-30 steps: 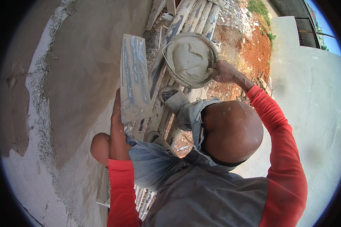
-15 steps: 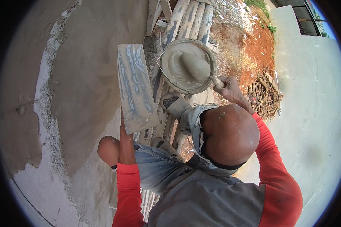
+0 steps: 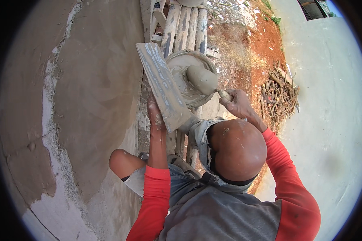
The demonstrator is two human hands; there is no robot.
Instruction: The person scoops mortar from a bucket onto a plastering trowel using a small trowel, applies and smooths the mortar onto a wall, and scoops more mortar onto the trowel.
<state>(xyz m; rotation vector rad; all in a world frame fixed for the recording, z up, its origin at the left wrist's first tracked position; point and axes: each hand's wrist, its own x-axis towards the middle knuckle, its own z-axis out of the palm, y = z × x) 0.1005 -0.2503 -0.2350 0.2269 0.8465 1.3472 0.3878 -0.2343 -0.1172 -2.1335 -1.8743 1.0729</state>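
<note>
My left hand (image 3: 155,113) is closed at the underside of a long, flat plastering float (image 3: 161,86), its grip partly hidden by the board. Wet streaks of mortar lie along the float's face, and it slants across the left side of a round bucket (image 3: 211,63). Grey wet mortar (image 3: 180,74) fills the bucket's inside. My right hand (image 3: 239,103) grips the handle of a rounded trowel (image 3: 203,79). The trowel's blade, coated in mortar, is over the bucket, close to the float's right edge.
A wall with damp plaster (image 3: 92,92) and a rough pale strip (image 3: 50,116) rises at left. The bucket stands on a plank platform (image 3: 184,26). Part of another round container (image 3: 190,2) shows at the top. Dry sticks (image 3: 278,96) are piled at right beside a pale surface (image 3: 330,100).
The float has moved right and tilted, now overlapping the bucket's left side. The trowel has turned slightly beside it. The whole view has shifted, bringing another container into the top.
</note>
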